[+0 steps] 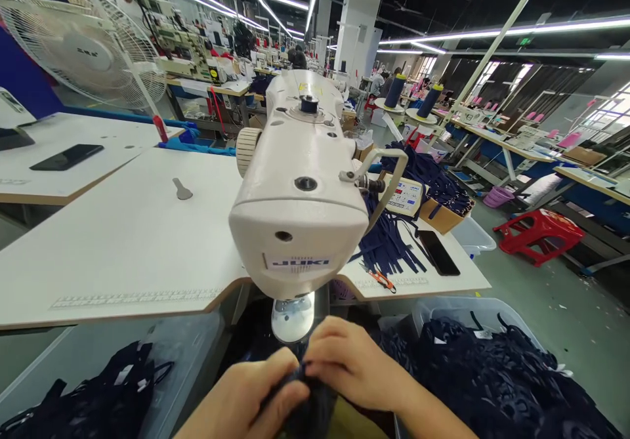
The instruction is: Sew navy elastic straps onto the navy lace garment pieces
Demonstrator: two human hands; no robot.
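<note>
Both hands meet low in the view, just in front of a white sewing machine (300,176) whose lit sewing end (294,319) hangs above them. My left hand (256,386) pinches a dark navy piece of fabric (295,376) between thumb and fingers. From the other side, my right hand (349,360) has its fingers closed on the same fabric. Much of the cloth is hidden by the hands and blurs into the dark area below. The needle and presser foot cannot be made out.
Clear bins with navy garments stand at left (108,386) and right (492,367). On the white table lie navy strips (388,249), orange-handled snips (381,280), a phone (438,253) and a metal plate (182,189). A fan (83,52) and a red stool (539,235) stand farther off.
</note>
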